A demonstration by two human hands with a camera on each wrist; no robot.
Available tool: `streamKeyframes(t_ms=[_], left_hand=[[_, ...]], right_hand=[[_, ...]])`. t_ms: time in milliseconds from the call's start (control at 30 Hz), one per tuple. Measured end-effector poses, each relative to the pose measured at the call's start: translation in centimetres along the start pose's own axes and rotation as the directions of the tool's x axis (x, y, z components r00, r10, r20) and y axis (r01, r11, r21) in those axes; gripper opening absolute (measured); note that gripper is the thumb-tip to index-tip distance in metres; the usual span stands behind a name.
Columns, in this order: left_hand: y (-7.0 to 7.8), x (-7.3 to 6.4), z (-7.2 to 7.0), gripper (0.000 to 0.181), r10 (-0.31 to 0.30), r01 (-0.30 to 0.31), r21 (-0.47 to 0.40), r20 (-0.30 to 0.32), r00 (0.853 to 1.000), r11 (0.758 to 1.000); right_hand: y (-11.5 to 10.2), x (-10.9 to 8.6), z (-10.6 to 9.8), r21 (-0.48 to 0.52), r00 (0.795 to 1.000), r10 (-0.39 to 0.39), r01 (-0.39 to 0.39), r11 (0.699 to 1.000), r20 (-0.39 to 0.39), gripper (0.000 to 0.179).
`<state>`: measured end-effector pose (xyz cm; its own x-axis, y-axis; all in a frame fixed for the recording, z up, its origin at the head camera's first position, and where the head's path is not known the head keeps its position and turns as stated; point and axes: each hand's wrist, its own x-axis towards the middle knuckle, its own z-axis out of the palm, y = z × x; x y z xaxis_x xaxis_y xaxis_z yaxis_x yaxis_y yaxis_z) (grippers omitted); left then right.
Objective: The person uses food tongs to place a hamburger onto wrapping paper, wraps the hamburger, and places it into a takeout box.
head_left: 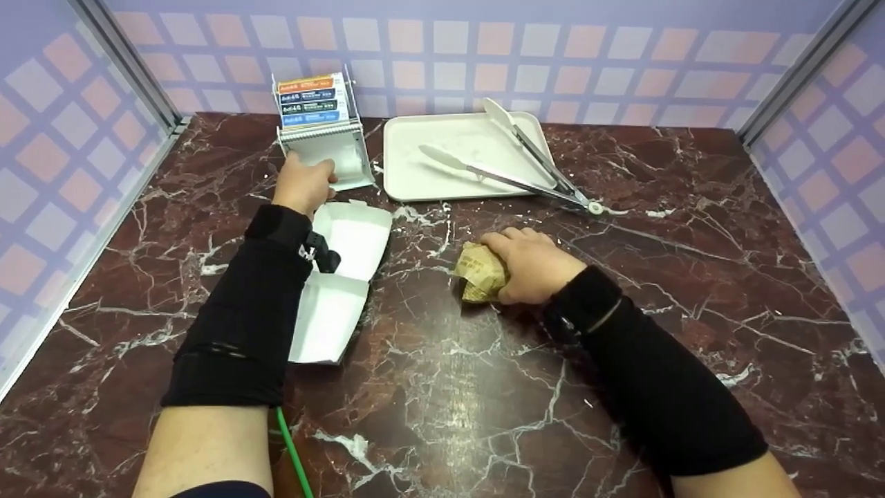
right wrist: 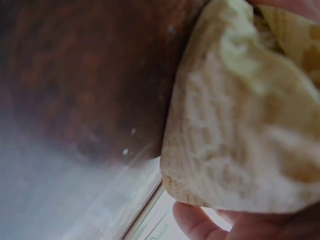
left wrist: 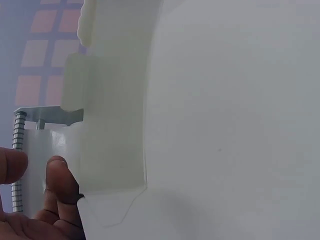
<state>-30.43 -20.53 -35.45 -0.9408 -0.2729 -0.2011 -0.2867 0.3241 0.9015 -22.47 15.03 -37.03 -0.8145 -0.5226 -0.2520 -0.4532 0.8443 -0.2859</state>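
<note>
Gripping a paper-wrapped bundle point(head_left: 482, 272) from its right side, our right hand point(head_left: 532, 266) has the fingers over the far side and the thumb along the near one. The bundle is at the middle of the table point(head_left: 429, 387), to the right of an open white box point(head_left: 352, 238) and nearer to us than the tray point(head_left: 399, 159). Its paper is creased and loosely folded, with a free flap showing in the right wrist view.

We judge it light and rather soft inside, something that would dent or squash under a hard pinch. The wrapper looks thin and a little slick, so it could slide or come undone if we pull at the flap. Broad, gentle pressure on two opposite sides seems best, with the folds held together. What lies inside we cannot tell.

Our left hand point(head_left: 303, 183) is at the front of the label rack point(head_left: 321, 133), thumb and forefinger apart, with nothing visible caught between them. Any label there probably peels better by a corner than by its middle, as it is likely flimsy and sticky.

The tongs point(head_left: 511, 181) lie spread across the tray, their hinged end beyond its rim.
</note>
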Motion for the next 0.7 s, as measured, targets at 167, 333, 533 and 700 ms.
streamKeyframes(t_ms=[167, 333, 533, 700], left_hand=[[0.4, -0.1, -0.5, 0.063, -0.02, 0.003, 0.201, 0.082, 0.996, 0.98], [0.8, 0.4, -1.1, 0.08, -0.071, 0.018, 0.339, 0.146, 0.987, 0.941], [0.5, 0.3, -0.6, 0.081, -0.062, 0.047, 0.167, 0.084, 0.995, 0.985], [0.8, -0.2, 0.6, 0.076, -0.035, 0.037, 0.059, -0.03, 0.999, 0.998]], right_hand=[[0.0, 0.0, 0.0, -0.005, 1.0, 0.006, -0.006, 1.0, 0.003, 0.104], [0.1, 0.0, -0.1, -0.005, 1.0, 0.011, -0.011, 1.0, 0.002, 0.104], [0.1, 0.0, -0.1, -0.005, 1.0, 0.01, -0.01, 1.0, -0.002, 0.104], [0.0, 0.0, -0.1, 0.005, 1.0, 0.015, -0.015, 1.0, 0.0, 0.105]])
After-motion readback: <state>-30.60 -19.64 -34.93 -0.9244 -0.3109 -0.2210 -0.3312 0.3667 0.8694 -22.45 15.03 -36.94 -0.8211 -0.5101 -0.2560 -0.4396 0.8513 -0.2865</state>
